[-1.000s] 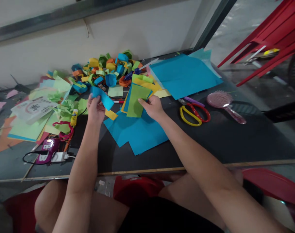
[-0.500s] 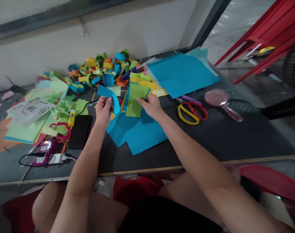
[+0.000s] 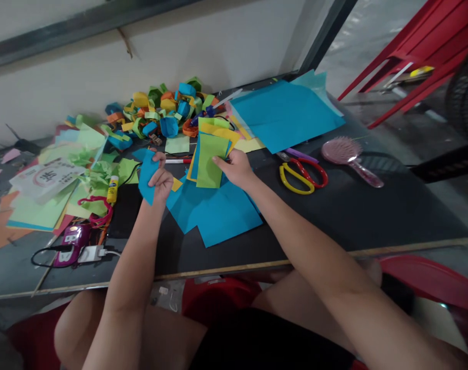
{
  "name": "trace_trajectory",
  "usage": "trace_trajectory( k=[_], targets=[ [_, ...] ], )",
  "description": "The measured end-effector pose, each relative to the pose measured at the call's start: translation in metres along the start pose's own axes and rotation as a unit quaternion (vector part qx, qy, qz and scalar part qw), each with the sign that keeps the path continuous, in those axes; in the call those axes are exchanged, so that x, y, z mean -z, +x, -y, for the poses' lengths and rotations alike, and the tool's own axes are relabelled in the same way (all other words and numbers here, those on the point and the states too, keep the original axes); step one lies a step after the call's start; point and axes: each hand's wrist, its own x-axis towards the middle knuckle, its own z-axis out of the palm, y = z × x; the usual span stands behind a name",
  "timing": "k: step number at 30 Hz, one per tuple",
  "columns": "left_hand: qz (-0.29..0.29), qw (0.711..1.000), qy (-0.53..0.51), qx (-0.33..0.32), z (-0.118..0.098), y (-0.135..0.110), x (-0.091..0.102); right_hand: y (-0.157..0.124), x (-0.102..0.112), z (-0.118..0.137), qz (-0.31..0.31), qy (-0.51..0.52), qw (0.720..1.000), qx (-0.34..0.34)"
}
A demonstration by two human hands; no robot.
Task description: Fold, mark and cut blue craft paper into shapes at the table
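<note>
My left hand is closed on a blue paper strip, held bent just above the black table. My right hand pinches the edge of a green paper sheet that lies on top of yellow and blue sheets. Larger blue sheets lie under both hands. A pile of folded coloured paper rings sits behind, against the wall.
Scissors with yellow and red handles and a pink hairbrush lie right of my right hand. A big blue sheet is at the back right. A glue stick, green papers and a purple device with cables are at left.
My left hand has turned and lowered the blue strip, which now hangs down and left instead of pointing right. My right hand stays on the green sheet.
</note>
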Motion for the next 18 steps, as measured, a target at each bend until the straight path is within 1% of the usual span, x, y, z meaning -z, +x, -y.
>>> trace_trajectory(
  k=[3, 6, 9, 11, 15, 17, 18],
  targets=[
    [-0.003, 1.000, -0.008, -0.020, -0.0001, 0.0005, 0.0018, -0.0005, -0.0001, 0.0024, 0.004, 0.036, 0.999, 0.006],
    [0.013, 0.999, -0.034, -0.016, 0.0019, 0.0014, 0.0037, -0.0006, 0.0006, 0.0044, 0.003, 0.028, 1.000, -0.001],
    [0.023, 0.999, -0.040, -0.003, 0.0025, 0.0013, 0.0043, -0.0005, 0.0012, 0.0056, 0.002, 0.018, 1.000, -0.007],
    [0.032, 0.999, -0.028, 0.026, 0.0018, 0.0004, 0.0027, -0.0003, 0.0012, 0.0058, 0.005, 0.017, 1.000, -0.005],
    [0.067, 0.990, 0.023, 0.124, 0.0011, -0.0029, -0.0022, 0.0006, 0.0013, 0.0043, -0.003, 0.008, 1.000, 0.001],
    [0.099, 0.983, 0.035, 0.150, 0.0016, -0.0047, -0.0009, 0.0010, 0.0010, 0.0027, -0.010, -0.001, 1.000, -0.008],
    [0.129, 0.978, 0.034, 0.157, 0.0018, -0.0056, 0.0012, 0.0011, 0.0005, 0.0017, -0.016, -0.006, 1.000, -0.017]
  ],
)
